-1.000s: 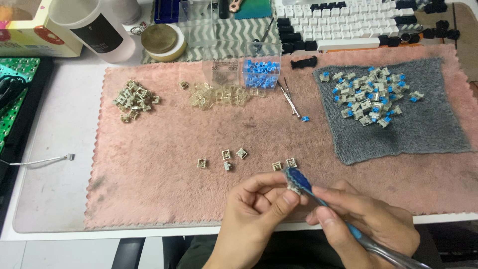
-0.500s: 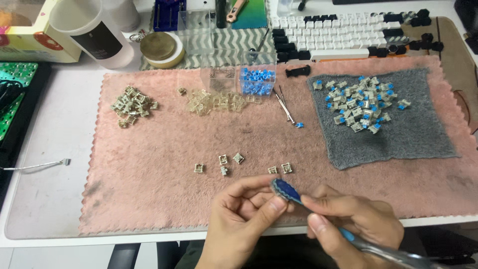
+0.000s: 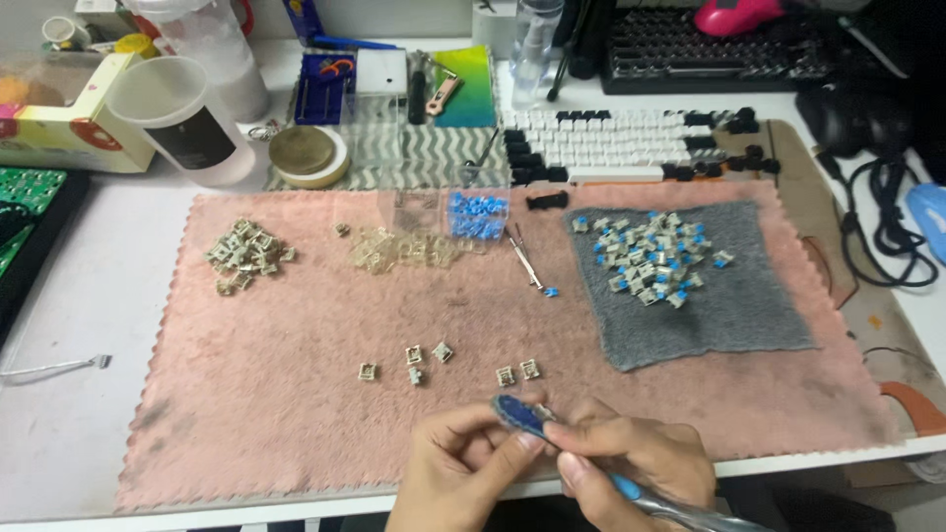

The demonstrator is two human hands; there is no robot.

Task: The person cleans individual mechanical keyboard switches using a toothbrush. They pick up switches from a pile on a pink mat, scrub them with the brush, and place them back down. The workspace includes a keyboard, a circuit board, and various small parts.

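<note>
1. The view has been tilted upward, so more of the bench at 12 o'clock is shown, including a dark keyboard (image 3: 690, 44) and a clear bottle (image 3: 537, 39).
2. The hands, left hand (image 3: 458, 473) and right hand (image 3: 636, 463), are now seen lower, at 6 o'clock, and have been drawn closer together.
3. The blue-tipped tool (image 3: 519, 415) has been turned flatter, its tip pointing toward 10 o'clock.

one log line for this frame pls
left hand: pinches small part | right hand: holds blue-handled tool at part | loose switch parts just beyond, on pink mat
</note>
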